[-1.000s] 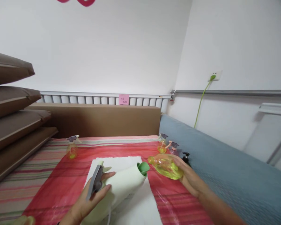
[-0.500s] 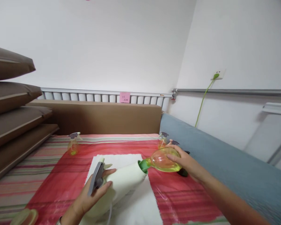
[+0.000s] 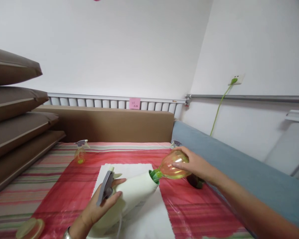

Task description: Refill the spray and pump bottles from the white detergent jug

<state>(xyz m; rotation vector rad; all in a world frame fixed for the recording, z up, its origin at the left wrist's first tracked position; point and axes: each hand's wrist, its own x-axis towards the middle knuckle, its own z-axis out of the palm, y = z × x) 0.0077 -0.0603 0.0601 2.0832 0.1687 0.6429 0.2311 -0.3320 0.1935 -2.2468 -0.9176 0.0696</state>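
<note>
Over a red-striped surface (image 3: 62,189), grasping a rounded, translucent yellow bottle (image 3: 169,169), probably light, slippery plastic best held round its bulb, in right fingers (image 3: 182,165) at the mouth of a pale-green cylindrical vessel (image 3: 137,192), and clasping vessel and gray trigger head (image 3: 105,189) in left fingers (image 3: 114,199).

left fingers (image 3: 114,199): pale vessel (image 3: 139,190) | right fingers (image 3: 181,165): tilted yellow bottle (image 3: 168,165)
</note>
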